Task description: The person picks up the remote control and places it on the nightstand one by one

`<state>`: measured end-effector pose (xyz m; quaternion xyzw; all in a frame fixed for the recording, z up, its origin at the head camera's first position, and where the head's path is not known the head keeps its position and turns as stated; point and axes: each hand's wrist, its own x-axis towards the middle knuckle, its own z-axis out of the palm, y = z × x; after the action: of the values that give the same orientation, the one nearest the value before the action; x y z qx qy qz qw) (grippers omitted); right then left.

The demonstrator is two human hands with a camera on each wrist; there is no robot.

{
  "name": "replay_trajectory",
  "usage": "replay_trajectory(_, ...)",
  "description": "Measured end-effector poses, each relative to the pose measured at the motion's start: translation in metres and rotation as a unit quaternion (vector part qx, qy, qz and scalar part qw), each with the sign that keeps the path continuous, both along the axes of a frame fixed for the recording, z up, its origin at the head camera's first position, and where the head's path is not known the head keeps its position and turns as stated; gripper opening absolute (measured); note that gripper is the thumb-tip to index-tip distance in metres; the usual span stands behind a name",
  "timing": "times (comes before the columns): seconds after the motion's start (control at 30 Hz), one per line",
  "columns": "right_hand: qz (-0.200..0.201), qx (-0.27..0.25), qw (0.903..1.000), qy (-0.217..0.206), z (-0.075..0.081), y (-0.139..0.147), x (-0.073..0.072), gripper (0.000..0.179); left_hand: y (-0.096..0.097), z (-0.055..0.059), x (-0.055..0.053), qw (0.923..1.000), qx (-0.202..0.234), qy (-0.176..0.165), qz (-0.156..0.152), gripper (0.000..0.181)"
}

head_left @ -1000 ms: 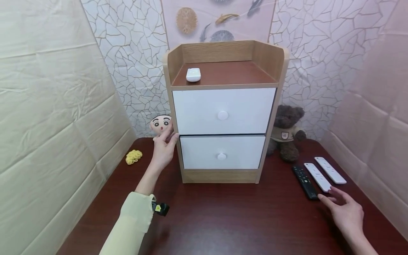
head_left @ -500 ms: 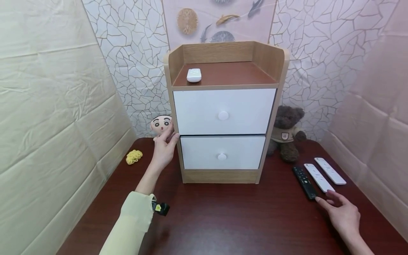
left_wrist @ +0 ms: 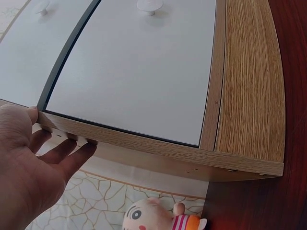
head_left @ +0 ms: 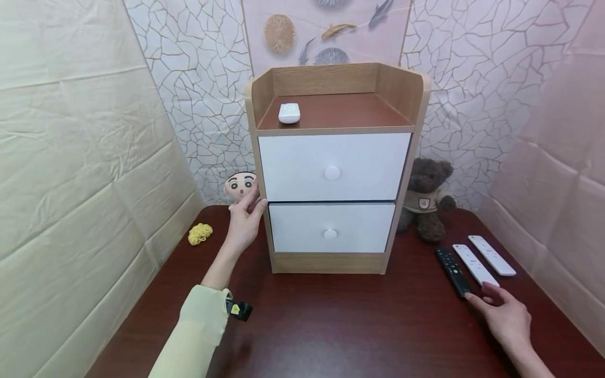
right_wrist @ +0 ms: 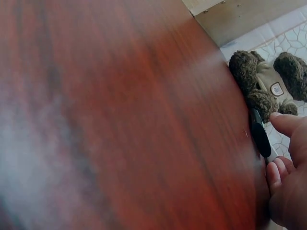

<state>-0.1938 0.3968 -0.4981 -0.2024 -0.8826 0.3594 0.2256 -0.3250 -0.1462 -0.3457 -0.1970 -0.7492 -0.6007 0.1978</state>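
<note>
A wooden drawer cabinet (head_left: 329, 262) with two white drawer fronts stands on the dark red table. My left hand (head_left: 243, 223) grips its left edge, thumb on the front frame and fingers (left_wrist: 72, 153) around on the side panel. On the right lie a black remote control (head_left: 452, 273), a white remote control (head_left: 475, 265) and another white remote control (head_left: 491, 255), side by side. My right hand (head_left: 506, 315) hovers at their near ends, its thumb right at the black remote and its fingers loosely bent by the middle one. In the right wrist view, the black remote (right_wrist: 259, 134) shows beside the fingers.
A small white object (head_left: 289, 113) sits on the cabinet's top shelf. Behind the cabinet are a doll (head_left: 239, 185) on the left and a brown teddy bear (head_left: 427, 197) on the right. A yellow yarn-like bundle (head_left: 200, 233) lies at the table's left.
My right hand has shifted slightly left, bringing its thumb to the near end of the black remote. The left hand has kept its place on the cabinet.
</note>
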Motion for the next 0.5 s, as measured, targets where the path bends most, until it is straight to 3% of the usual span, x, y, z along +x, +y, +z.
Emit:
replay_trajectory(0.23, 0.030, 0.051, 0.9981, -0.016, 0.001, -0.004, -0.004, 0.067, 0.000, 0.001, 0.000, 1.0000, -0.004, 0.003, 0.003, 0.054)
replay_trajectory(0.5, 0.032, 0.078, 0.9964, 0.001, -0.006, -0.012, -0.009, 0.065, 0.000, 0.000, -0.001, 1.0000, -0.002, 0.001, 0.001, 0.055)
